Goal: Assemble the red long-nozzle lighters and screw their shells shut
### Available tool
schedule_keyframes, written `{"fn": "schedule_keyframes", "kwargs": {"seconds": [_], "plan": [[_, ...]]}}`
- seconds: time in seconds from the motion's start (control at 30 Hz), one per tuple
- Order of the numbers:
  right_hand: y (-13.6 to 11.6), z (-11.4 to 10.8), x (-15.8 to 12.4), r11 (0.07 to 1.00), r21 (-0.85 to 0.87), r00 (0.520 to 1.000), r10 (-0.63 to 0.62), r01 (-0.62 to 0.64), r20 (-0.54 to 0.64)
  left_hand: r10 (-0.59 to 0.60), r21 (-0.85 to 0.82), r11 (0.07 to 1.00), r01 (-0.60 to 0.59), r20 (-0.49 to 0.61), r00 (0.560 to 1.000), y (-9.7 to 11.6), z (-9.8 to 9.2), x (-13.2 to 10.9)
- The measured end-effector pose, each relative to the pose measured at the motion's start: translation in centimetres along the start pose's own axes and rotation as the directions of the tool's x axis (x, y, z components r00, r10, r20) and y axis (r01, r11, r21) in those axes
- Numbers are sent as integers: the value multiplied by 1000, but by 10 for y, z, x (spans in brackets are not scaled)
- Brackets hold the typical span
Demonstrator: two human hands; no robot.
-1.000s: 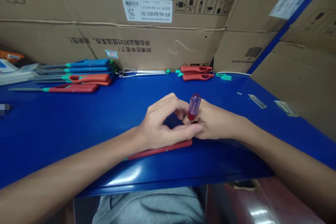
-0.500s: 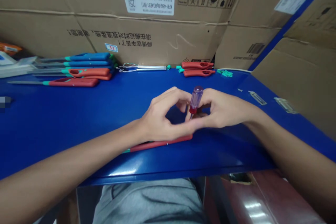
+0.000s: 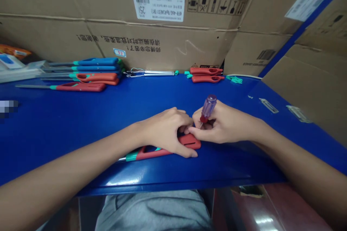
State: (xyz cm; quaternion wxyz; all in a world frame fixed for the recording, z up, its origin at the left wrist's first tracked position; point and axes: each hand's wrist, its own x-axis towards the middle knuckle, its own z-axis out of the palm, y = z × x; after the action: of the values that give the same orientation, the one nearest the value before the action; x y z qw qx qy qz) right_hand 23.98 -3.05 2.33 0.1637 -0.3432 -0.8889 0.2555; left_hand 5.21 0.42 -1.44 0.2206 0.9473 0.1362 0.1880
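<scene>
A red long-nosed lighter (image 3: 189, 141) with a green collar lies near the table's front edge, its metal tube pointing left. My left hand (image 3: 169, 128) is closed around its handle, thumb on the near side and fingers on the far side. Just right of it, my right hand (image 3: 219, 124) holds a small screwdriver (image 3: 209, 105) with a clear purple handle and red neck. The handle sticks up, tilted to the right, and the shaft goes down among the fingers. The right fingertips meet the left ones by the lighter's butt end; the screwdriver's tip is hidden.
Along the back lie stacked blue lighters (image 3: 94, 62), orange and red lighters (image 3: 78, 86), silver tubes with wires (image 3: 159, 73), red handle shells (image 3: 206, 79) and green pieces (image 3: 234, 79). Clear plastic parts (image 3: 269, 105) rest at right. Cardboard (image 3: 189, 50) walls the back and right side of the blue table.
My thumbs have come apart. The left hand has lowered around the lighter, showing more of its handle. The right hand has shifted slightly, with the screwdriver leaning further right.
</scene>
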Motion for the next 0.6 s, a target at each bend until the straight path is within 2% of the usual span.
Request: {"fn": "schedule_keyframes", "kwargs": {"seconds": [0.17, 0.3, 0.4, 0.5, 0.6], "plan": [[6, 8, 3, 995, -94, 999, -25, 21, -48, -16, 8, 1000, 16, 31, 999, -2, -1, 1], [6, 11, 5, 995, -87, 997, 44, -49, -60, -62, -1, 998, 62, 28, 998, -6, -3, 0], [6, 12, 7, 996, -51, 994, 74, -78, -77, -55, -118, 992, 51, -37, 998, -8, -3, -1], [9, 12, 8, 998, -24, 990, 54, -58, -127, -81, -237, 970, 51, -119, 990, -10, -2, -2], [13, 13, 10, 999, -17, 989, 26, -28, -144, -102, -252, 967, 31, -274, 956, -10, -2, -2]]}}
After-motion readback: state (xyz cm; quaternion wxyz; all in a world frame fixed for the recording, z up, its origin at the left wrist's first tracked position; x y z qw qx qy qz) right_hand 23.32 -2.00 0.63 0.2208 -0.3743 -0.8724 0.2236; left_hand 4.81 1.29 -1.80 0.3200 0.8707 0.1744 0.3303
